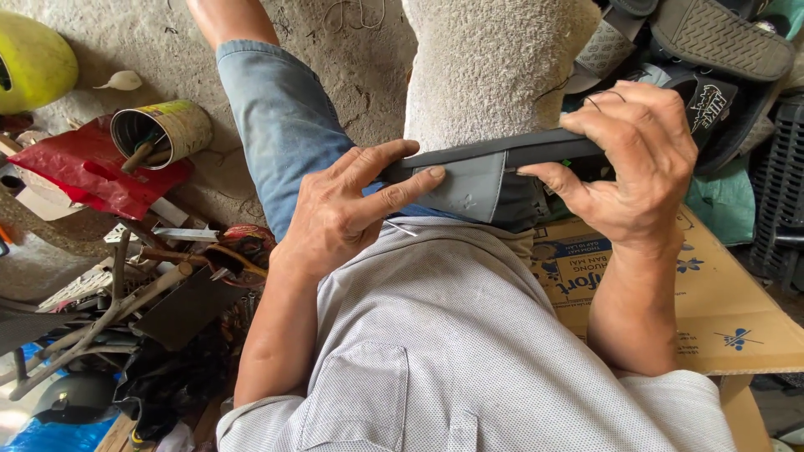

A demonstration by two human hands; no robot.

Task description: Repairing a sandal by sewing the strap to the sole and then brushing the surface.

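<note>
- The dark strap (536,152) with its grey flap runs left to right in front of the chest, above the cardboard box (720,301).
- Left hand (343,213) fingers pinch its left end; right hand (641,159) fingers clench its right end.
- Cardboard box: brown, blue print, right of the strap. Tin can (163,130), yellowish label, far left.

Both bare forearms rise from short pale sleeves, elbows bent. The left hand (343,213) stretches 2 fingers (402,186) out flat, thumb tucked beneath. The right hand (636,163) curls its fingers over, thumb pointing inward.
</note>
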